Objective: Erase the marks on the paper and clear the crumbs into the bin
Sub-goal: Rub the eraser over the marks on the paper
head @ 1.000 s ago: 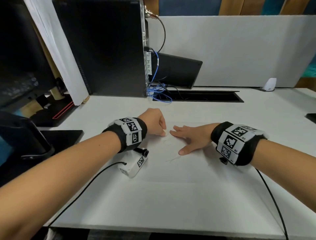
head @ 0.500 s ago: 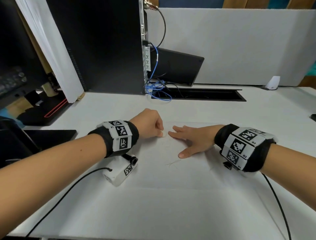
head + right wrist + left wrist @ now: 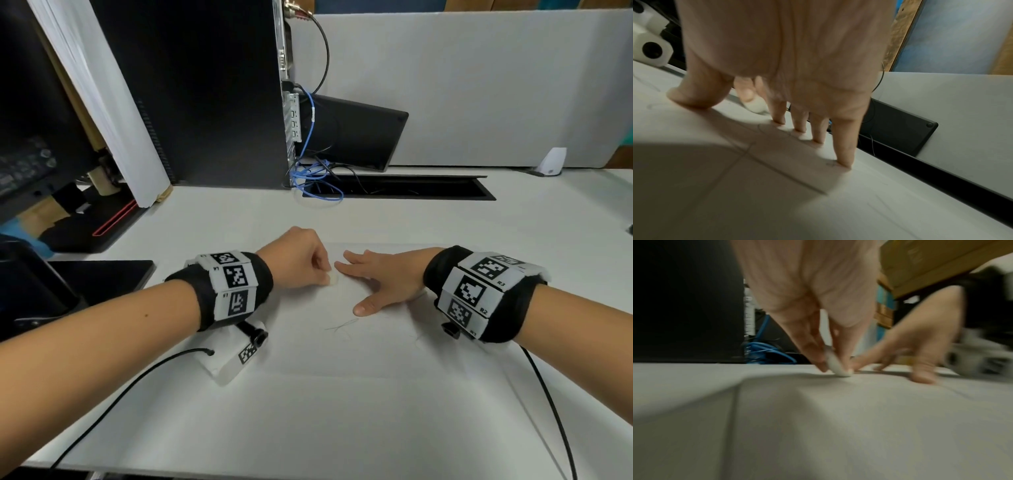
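Head view: left hand [image 3: 301, 260] pinches white eraser [image 3: 331, 279] against paper [image 3: 342, 346]; right hand [image 3: 380, 281] lies flat, fingers spread, pressing paper on bench [image 3: 548, 219].

Eraser [image 3: 331, 279] on paper [image 3: 342, 349], between left hand [image 3: 298, 260] and right hand [image 3: 380, 279].

A white sheet of paper [image 3: 342, 346] lies flat on the bench, faint pencil marks [image 3: 340, 327] scrawled near its middle; a small, rounded white eraser [image 3: 331, 279] stands tilted, its lower edge touching the sheet's far part.
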{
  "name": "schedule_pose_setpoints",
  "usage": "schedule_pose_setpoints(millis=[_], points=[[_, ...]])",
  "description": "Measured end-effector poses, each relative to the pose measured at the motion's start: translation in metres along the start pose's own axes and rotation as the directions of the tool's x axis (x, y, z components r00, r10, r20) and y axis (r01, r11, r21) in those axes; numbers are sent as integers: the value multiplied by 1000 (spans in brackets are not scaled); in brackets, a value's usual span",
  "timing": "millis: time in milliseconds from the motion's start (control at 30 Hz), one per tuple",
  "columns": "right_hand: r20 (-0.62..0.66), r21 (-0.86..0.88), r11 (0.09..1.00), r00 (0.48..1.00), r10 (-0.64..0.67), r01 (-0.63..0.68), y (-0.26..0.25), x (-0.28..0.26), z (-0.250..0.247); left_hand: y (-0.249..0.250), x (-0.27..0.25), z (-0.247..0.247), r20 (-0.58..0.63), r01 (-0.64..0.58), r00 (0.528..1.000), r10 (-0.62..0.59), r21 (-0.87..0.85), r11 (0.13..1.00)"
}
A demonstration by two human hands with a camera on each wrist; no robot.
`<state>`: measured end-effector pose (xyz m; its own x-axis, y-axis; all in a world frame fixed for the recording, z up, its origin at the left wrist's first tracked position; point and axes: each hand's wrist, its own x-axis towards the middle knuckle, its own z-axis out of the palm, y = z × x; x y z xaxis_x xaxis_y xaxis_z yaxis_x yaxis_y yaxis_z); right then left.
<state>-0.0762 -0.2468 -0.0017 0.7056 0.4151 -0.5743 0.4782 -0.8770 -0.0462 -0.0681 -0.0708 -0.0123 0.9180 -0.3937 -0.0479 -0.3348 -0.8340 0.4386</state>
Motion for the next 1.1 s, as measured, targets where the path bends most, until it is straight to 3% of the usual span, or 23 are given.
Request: schedule_pose_setpoints(millis=[67, 200, 300, 433, 567, 700, 800, 933, 1100], points=[[1, -2, 1000, 1000, 1, -1, -1, -1, 0, -3, 1, -2, -38, 29, 999, -29, -3, 1000], [-1, -7, 1000, 1000, -2, 2, -1, -2, -1, 2, -5, 2, 29, -17, 999, 18, -20, 1000], [3, -4, 1000, 1000, 2, -2, -2, -3, 0, -1, 0, -4, -40, 24, 999, -23, 18, 1000], [8, -7, 1000, 1000, 3, -3, 0, -3, -1, 5, -8, 2, 50, -11, 999, 12, -21, 1000], [9, 0, 1000, 1000, -4, 4, 0, -3, 0, -5, -5, -7, -34, 57, 998, -57, 3, 998], [4, 7, 1000, 1000, -9, 9, 0, -2, -1, 0, -12, -1, 41, 16, 999, -15, -24, 1000], [2, 6, 1000, 1000, -18, 18, 1, -2, -1, -4, -8, -6, -29, 44, 999, -43, 10, 999], [3, 11, 1000, 1000, -19, 19, 3, 0, 1, 2, -11, 0, 46, 13, 999, -12, -26, 1000], [0, 29, 999, 1000, -27, 27, 7, 4, 1, -5, -8, -7, 6, 39, 999, -39, -27, 999]])
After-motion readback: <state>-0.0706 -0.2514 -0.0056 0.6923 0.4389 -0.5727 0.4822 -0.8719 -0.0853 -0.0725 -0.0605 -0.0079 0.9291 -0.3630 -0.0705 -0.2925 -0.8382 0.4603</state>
